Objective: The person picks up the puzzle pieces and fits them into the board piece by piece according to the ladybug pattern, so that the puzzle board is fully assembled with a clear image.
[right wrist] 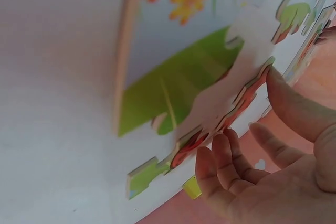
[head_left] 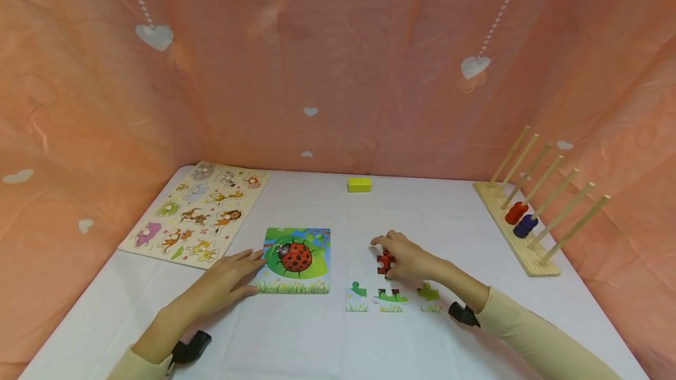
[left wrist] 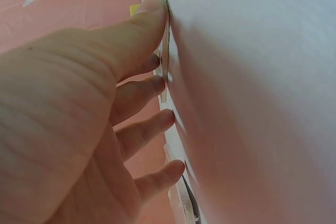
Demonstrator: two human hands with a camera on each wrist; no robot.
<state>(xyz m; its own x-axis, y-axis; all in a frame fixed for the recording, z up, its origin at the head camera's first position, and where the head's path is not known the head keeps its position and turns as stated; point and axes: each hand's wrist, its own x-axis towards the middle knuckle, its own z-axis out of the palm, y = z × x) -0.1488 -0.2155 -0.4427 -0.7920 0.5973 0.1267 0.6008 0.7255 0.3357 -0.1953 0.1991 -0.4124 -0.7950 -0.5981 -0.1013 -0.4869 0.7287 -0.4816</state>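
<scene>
From the head, a person's left hand (head_left: 219, 286) lies on the white table (head_left: 264, 339) with its fingers loose and apart. It touches the left side of a square ladybug board (head_left: 323, 260). The right hand (head_left: 414, 260) is on the other side of the board, bent over some red puzzle pieces (head_left: 386, 262). Closer to the person are three more bits: a left piece (head_left: 357, 301), a middle piece (head_left: 391, 304) and a right piece (head_left: 430, 298), with gaps between them. A yellow block (head_left: 359, 185) sits at the back. An animal puzzle (head_left: 195, 216) is on the left, and a wooden peg stand (head_left: 514, 227) with red rings (head_left: 516, 213) and blue rings (head_left: 525, 226) is on the right. Behind is an orange cloth (head_left: 338, 75) with white hearts.

From the left wrist, the thumb (left wrist: 144, 24) touches the thin edge of the board. The fingers are spread and not wrapped around anything.

From the right wrist, the red puzzle pieces are in a crooked row. The right thumb (right wrist: 294, 98) is at one end and bent fingertips (right wrist: 206, 163) touch further along, so they hold the row between them. The piece with orange flowers is just beside it, with a gap.
</scene>
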